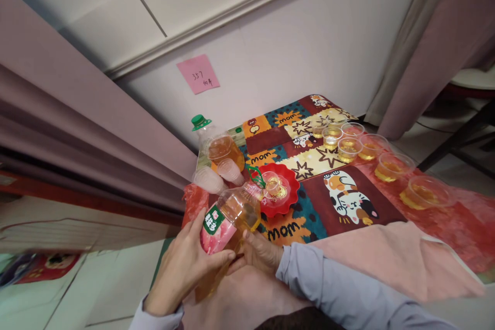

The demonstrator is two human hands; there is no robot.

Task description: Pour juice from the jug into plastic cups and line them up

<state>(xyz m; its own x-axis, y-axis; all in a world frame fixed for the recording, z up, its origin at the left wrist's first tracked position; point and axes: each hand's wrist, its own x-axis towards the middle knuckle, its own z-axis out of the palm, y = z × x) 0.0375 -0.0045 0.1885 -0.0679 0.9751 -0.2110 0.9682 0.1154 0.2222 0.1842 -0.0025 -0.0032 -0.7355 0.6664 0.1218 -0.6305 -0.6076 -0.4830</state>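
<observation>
Left hand [188, 260] and right hand [262, 251] grip one bottle [219, 229] in curled fingers (two cup stacks [231, 171] beyond)

My right sleeve [348, 283] is pale lavender; the drink bottle [244, 207] has a green-and-pink label [214, 227]; the scalloped plate [293, 185] is red.

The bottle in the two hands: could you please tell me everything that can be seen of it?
The bottle looks like clear plastic, narrowing toward its neck, with amber liquid inside. Its label is green and pink, with white characters. It is tilted, the neck end pointing away from the person, toward the red dish. The left hand holds one side, the right hand the other. Whether it is capped is unclear.
</observation>
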